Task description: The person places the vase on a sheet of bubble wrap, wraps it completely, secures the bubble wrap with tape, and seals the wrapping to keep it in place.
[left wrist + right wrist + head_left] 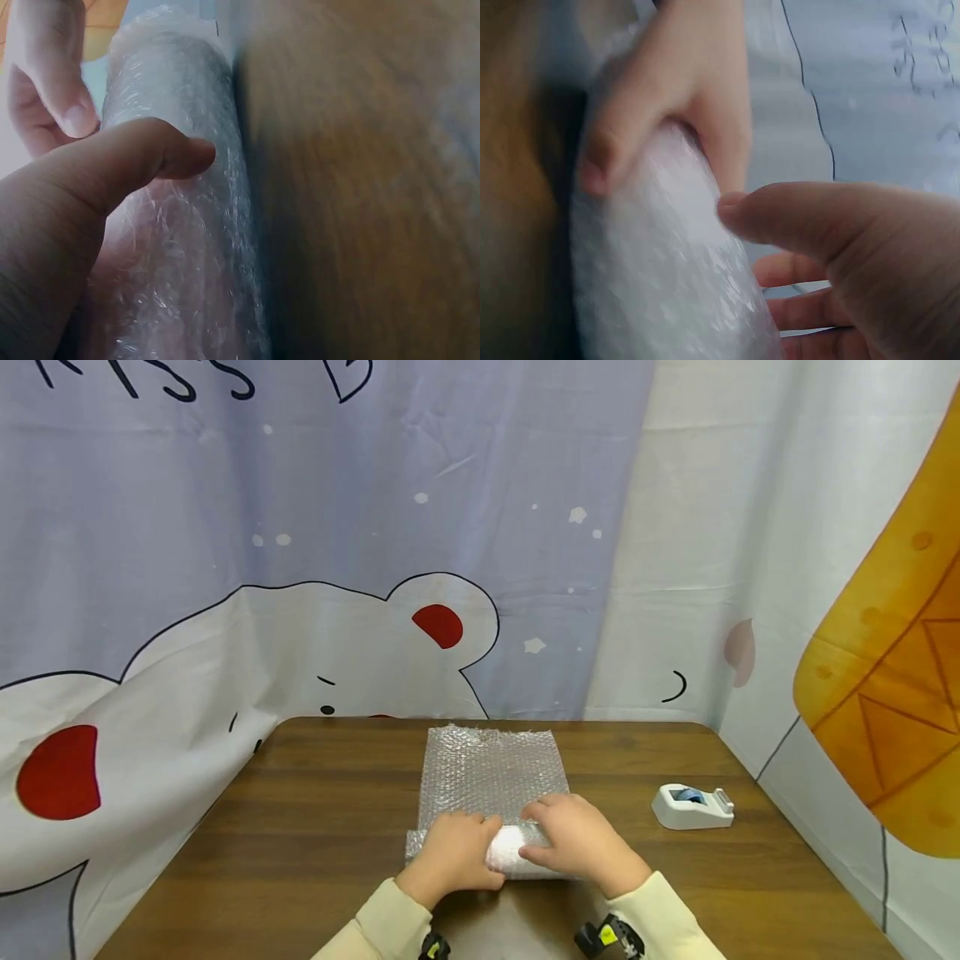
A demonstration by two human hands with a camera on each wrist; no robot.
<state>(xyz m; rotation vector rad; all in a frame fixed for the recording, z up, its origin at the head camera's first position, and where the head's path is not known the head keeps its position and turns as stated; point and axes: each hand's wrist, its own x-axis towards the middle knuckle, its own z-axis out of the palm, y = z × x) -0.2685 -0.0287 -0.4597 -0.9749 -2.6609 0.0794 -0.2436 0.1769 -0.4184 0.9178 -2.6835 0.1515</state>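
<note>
A sheet of clear bubble wrap lies flat on the table, its near end wound into a thick roll. Whether something sits inside the roll cannot be told. My left hand grips the roll's left part, thumb on the near side and fingers over the far side, as the right wrist view also shows. At the right part is my right hand. Its thumb rests at the roll's upper edge, while its loosely spread fingers lie along the far side.
On the right of the wooden table stands a white tape dispenser with a blue roll of tape in it. A printed curtain hangs behind the table's far edge and along its sides.
</note>
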